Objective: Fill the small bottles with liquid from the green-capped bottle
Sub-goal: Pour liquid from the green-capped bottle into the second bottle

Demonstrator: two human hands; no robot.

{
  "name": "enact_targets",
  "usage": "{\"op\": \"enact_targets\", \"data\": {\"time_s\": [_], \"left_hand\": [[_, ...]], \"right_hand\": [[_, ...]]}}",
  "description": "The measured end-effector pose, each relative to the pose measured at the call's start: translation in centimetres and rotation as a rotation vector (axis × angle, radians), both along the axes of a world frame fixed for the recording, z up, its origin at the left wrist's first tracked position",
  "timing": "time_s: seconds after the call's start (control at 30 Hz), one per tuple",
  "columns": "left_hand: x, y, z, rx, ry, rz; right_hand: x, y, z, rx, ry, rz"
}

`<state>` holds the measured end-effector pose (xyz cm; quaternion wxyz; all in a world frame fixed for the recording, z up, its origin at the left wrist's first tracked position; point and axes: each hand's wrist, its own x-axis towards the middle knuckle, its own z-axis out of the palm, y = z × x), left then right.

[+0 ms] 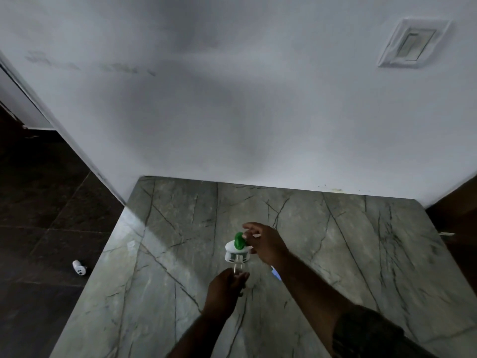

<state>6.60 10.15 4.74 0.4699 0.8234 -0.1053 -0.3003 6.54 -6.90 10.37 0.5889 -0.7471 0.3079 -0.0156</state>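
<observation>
Worktop (335,254) of grey-green stone, smooth and streaked with dark veins, butts against a plain white wall (232,99). Dark floor tiles (38,202) lie left of the worktop. Near its middle, I see the right hand (265,244) pinching the green cap (239,241) of a rounded white bottle (236,254). The left hand (225,288) grips a small clear bottle (237,267) that reaches the white body.

counter (180,254): grey-green stone, thin dark veins | wall (232,99): plain white, faint grey smudges | floor (38,202): dark brown-black tiles | cap (238,241): bright green | housing (230,248) under cap: white | small bottle (237,266): clear | floor object (79,267): white, dark dots | wall plate (410,43): white | sleeve (369,332): dark olive
</observation>
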Motion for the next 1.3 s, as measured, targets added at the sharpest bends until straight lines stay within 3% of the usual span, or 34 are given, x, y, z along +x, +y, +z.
{"op": "enact_targets", "data": {"time_s": [0.33,0.67,0.97,1.3], "left_hand": [[1.1,-0.8,0.7,-0.018,-0.023,-0.011],[0.2,-0.9,1.0,-0.140,0.131,0.128],[-0.7,-0.8,1.7,-0.183,0.148,0.170],[-0.2,-1.1,1.9,-0.202,0.173,0.177]], "right_hand": [[1.4,-0.4,0.0,-0.039,0.042,0.071],[1.5,-0.3,1.0,-0.008,0.096,0.092],[1.5,-0.4,1.3,0.048,0.117,0.107],[1.6,-0.2,1.8,-0.054,0.104,0.216]]}}
